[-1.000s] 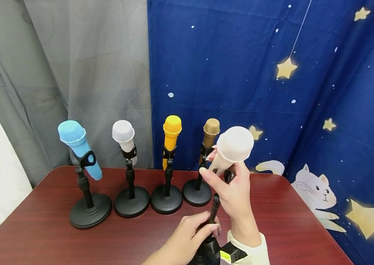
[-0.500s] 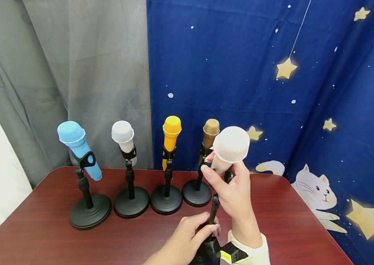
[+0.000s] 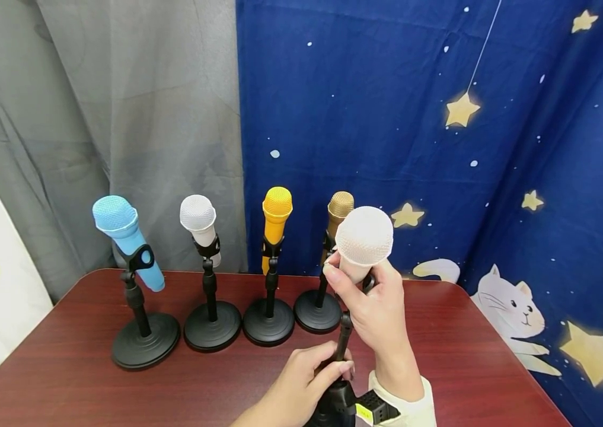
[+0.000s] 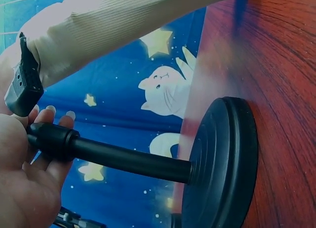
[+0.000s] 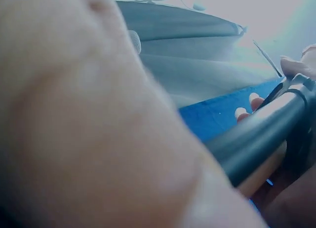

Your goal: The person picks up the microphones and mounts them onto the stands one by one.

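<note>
In the head view my right hand (image 3: 378,308) grips a white microphone (image 3: 365,236) below its mesh head. Part of a black clip (image 3: 369,283) shows beside the fingers; how it meets the handle is hidden. Below, my left hand (image 3: 301,382) holds a black desk microphone stand (image 3: 343,341) by its upper pole. The left wrist view shows the fingers curled about the stand's collar (image 4: 54,139), with its round base (image 4: 219,164) on the table. Most of the right wrist view is filled by a blurred forearm, with a dark pole (image 5: 261,134) beyond.
Behind the hands stand a blue microphone (image 3: 122,222), a silver-white one (image 3: 198,216), a yellow microphone (image 3: 277,207) and a gold one (image 3: 341,207), each on a black stand. They line the back of the red-brown table (image 3: 216,385). Grey (image 3: 173,118) and blue star-patterned curtains (image 3: 365,107) hang behind.
The white microphone's head has swung left and stands more upright, turned by my right hand. My left hand and the stand have hardly moved.
</note>
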`<state>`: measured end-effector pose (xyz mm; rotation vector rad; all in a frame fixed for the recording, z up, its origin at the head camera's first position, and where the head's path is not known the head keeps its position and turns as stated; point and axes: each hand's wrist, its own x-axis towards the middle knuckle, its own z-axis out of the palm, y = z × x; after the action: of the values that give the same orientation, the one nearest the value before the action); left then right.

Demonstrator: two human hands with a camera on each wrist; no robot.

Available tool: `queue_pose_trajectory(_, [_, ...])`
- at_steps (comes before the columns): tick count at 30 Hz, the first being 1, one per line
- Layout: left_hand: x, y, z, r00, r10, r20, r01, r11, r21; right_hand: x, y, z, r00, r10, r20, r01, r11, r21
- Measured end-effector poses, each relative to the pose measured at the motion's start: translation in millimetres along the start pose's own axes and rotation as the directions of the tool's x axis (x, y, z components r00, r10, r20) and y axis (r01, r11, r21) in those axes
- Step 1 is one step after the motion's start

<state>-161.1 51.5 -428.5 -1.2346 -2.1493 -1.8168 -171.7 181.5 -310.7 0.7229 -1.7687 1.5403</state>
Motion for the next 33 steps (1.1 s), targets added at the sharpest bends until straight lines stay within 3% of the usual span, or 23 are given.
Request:
queue_pose_trajectory(6, [-0.3, -2.0, -1.6, 0.997, -0.075, 0.025, 0.077, 0.993, -0.085, -2.0, -0.7, 5.1, 0.997, 0.059, 0.043, -0.059, 0.998, -0.016])
queue_pose_trajectory(19, [0.2, -1.2, -2.0, 0.995, -0.094, 0.038, 0.097, 0.991, -0.09, -4.2, -1.2, 5.2, 0.999, 0.043, 0.017, -0.042, 0.998, -0.037])
queue_pose_trajectory(29, [-0.4, -4.7, -4.4, 0.999, -0.047, 0.012, 0.047, 0.999, -0.026, -1.9, -6.7, 4.5, 0.997, 0.06, 0.047, -0.057, 0.997, -0.044])
queue_pose_trajectory(33, [0.2, -5.6, -2.1, 0.999, -0.035, 0.022, 0.036, 0.999, -0.04, -4.2, -7.2, -2.0, 0.991, 0.074, 0.109, -0.072, 0.997, -0.021])
